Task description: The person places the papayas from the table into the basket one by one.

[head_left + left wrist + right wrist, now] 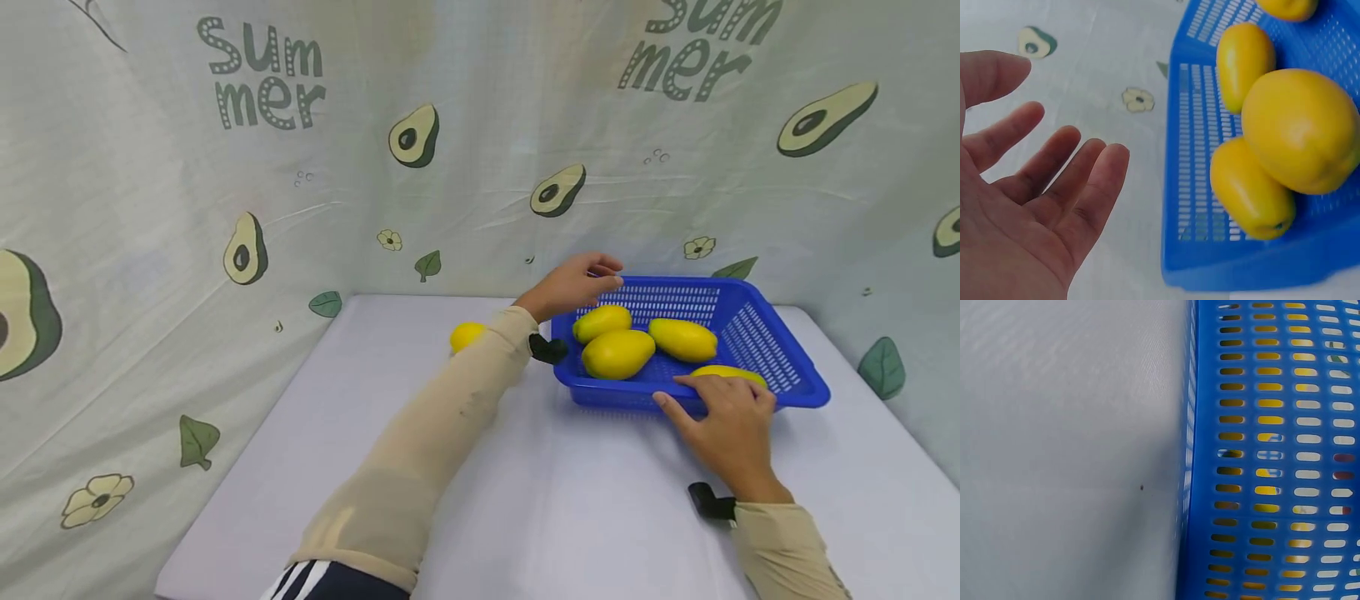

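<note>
A blue slotted plastic basket (787, 350) stands on the white table with several smooth yellow oval fruits (618, 355) in it. Just off its far left corner is my left hand (573, 282), apart from the fruits. In the left wrist view that hand (1041, 194) has its palm showing, fingers loosely spread and nothing in them. At the near rim my right hand (723, 425) holds the basket, fingers over the edge and thumb outside. The right wrist view is mostly the basket's side wall (1204, 450), with a little reddish colour behind its slots.
One more yellow fruit (467, 335) lies on the table (390, 400), partly hidden behind my left forearm. A pale cloth (480, 167) printed with avocados and lettering hangs behind the table and along its sides.
</note>
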The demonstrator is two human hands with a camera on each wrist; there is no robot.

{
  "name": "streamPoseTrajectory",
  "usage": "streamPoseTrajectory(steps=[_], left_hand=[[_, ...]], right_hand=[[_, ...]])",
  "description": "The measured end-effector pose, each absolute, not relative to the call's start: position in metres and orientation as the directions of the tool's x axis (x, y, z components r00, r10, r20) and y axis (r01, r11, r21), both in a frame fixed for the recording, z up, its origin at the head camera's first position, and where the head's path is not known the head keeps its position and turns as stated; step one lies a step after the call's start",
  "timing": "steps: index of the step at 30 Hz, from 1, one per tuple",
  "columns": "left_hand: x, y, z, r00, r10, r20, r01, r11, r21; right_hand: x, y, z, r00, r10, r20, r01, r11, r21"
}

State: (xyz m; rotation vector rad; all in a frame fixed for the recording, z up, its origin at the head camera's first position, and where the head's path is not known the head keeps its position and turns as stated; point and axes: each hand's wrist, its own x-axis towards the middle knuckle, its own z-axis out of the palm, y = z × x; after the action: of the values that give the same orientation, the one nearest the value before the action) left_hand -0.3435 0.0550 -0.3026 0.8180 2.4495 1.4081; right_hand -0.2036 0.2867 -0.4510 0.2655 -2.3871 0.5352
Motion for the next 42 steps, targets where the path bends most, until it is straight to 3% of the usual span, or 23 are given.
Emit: streamPoseTrajectory(steps=[22,30,37,42], left_hand=[[-0.344,-0.045,-0.313,-0.850,0.525,0.037,0.327,0.472,0.819],[-0.329,-0.068,-0.322,-0.849,0.525,0.058,0.359,0.494,0.792],[-0.301,-0.091,-0.343,-0.869,0.489,0.072,0.394,0.598,0.698],[-0.280,-0.097,-0.360,-0.858,0.503,0.103,0.412,0.555,0.723]], right_hand=[[-0.204,0.286,-0.452,-0.759,-0.043,0.650,-0.319,0.894,-0.314],[-0.206,0.285,-0.452,-0.746,-0.042,0.664,-0.329,0.891,-0.313],[-0.208,0.281,-0.454,-0.760,-0.046,0.649,-0.326,0.890,-0.318],[-0.206,0.284,-0.453,-0.763,-0.031,0.646,-0.312,0.893,-0.325]])
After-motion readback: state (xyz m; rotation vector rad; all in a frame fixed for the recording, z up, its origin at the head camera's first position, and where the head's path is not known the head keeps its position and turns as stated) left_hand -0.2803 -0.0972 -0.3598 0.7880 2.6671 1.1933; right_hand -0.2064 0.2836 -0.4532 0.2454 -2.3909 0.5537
